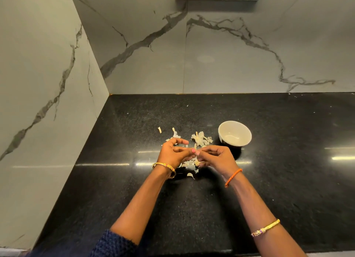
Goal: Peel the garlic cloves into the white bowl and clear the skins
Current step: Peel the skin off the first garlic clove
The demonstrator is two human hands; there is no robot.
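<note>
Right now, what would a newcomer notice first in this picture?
The two hands, left hand and right hand, meet at mid-counter, pinching a garlic clove between them. Pale garlic skins lie scattered just behind them on the black counter. A white bowl stands to their right.

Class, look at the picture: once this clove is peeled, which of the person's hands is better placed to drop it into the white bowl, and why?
Probably the right hand. The white bowl stands on the right side of the counter, just beyond that hand, while the left hand would have to cross over. Both hands pinch the garlic clove now.

No readable text, label or number anywhere.
</note>
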